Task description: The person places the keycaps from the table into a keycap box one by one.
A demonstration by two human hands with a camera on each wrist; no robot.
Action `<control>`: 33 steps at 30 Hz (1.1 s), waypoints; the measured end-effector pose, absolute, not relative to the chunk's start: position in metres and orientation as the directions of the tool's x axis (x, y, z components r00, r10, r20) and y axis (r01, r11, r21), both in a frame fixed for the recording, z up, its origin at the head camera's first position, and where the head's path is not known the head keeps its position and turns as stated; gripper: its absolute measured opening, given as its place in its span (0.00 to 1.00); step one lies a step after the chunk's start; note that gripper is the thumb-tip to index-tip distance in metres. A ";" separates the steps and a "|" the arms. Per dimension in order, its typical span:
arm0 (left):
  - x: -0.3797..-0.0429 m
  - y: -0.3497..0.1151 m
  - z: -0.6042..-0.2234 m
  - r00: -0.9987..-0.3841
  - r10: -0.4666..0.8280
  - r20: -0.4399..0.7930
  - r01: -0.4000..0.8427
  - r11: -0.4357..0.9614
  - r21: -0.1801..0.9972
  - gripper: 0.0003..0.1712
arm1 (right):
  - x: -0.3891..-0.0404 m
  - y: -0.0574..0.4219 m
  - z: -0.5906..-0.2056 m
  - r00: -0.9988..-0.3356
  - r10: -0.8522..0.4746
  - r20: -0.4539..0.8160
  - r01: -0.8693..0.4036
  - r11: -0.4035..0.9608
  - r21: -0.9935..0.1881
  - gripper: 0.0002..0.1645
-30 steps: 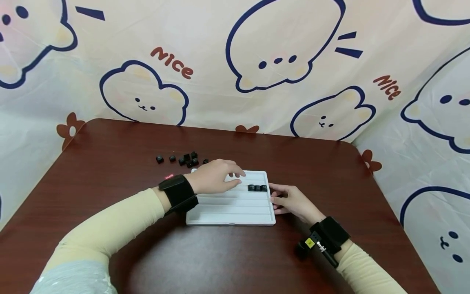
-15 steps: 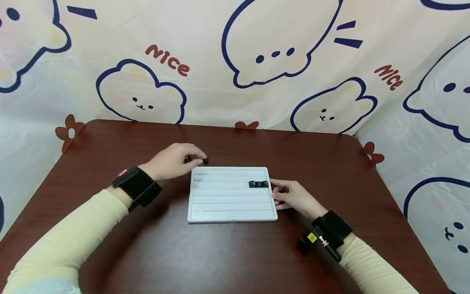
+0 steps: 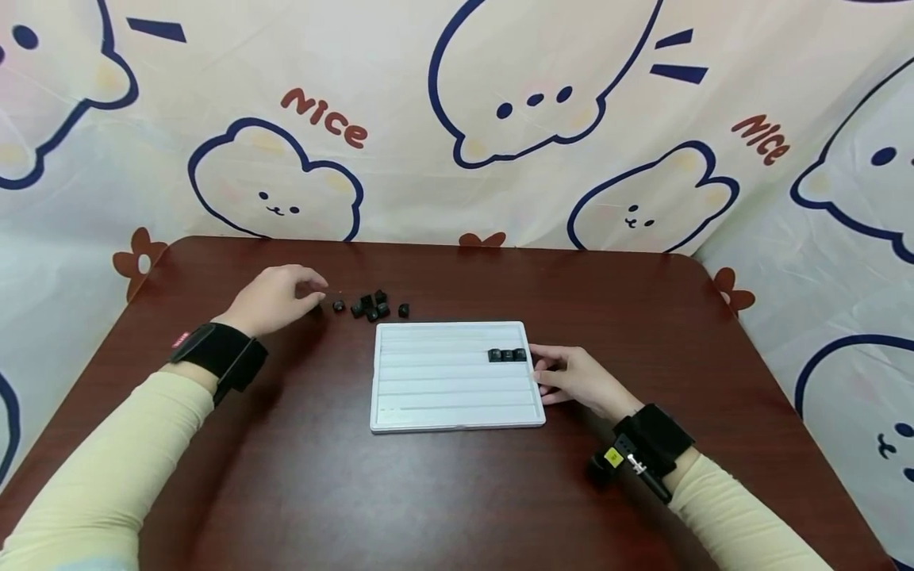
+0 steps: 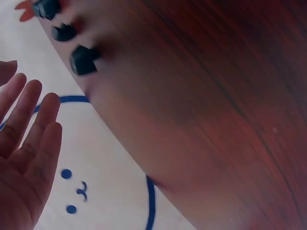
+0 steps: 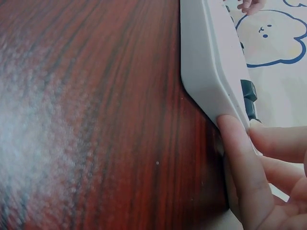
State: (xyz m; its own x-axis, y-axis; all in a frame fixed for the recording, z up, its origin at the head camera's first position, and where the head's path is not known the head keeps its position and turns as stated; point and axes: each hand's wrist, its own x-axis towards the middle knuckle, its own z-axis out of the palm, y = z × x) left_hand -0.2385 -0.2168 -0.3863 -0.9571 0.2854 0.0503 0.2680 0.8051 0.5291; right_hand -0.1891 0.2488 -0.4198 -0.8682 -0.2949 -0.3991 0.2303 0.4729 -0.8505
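Beside the right grip (image 3: 581, 381), the ridged tray (image 3: 443, 396) is white, striped by faint grey parallel lines; the row of three keycaps (image 3: 508, 355) on it, just left of that grip, is black. Near the left grip (image 3: 274, 297), the loose keycaps (image 3: 367, 301) are black too. Beneath both grips, the desk (image 3: 428, 500) is dark reddish brown with streaky, darker wood grain. Behind the left grip come a black left strap (image 3: 228, 357) with a red tag (image 3: 182, 340) and a pale yellow left sleeve (image 3: 107, 468); behind the right, a black right strap (image 3: 658, 436) with a yellow label (image 3: 613, 457) and a pale yellow right sleeve (image 3: 743, 515). Beyond both grips, the cream cloth (image 3: 414, 198) carries navy cartoon outlines, brown-red "Nice" lettering (image 3: 324, 117) and brown flowers (image 3: 126, 264)
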 end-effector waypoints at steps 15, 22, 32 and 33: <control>-0.240 -0.226 -0.400 -0.982 0.168 -0.085 0.100 0.849 0.519 0.19 | -0.191 0.247 -0.418 -0.870 -0.301 -0.391 0.216 0.480 -0.850 0.35; -0.240 -0.222 -0.404 -0.980 0.174 -0.099 0.107 0.874 0.474 0.15 | -0.185 0.246 -0.422 -0.875 -0.277 -0.396 0.234 0.474 -0.849 0.36; -0.239 -0.220 -0.407 -0.981 0.171 -0.087 0.111 0.876 0.470 0.12 | -0.184 0.245 -0.420 -0.876 -0.274 -0.396 0.232 0.479 -0.846 0.35; -0.239 -0.220 -0.407 -0.981 0.175 -0.086 0.115 0.876 0.468 0.12 | -0.184 0.245 -0.420 -0.876 -0.275 -0.396 0.232 0.479 -0.846 0.35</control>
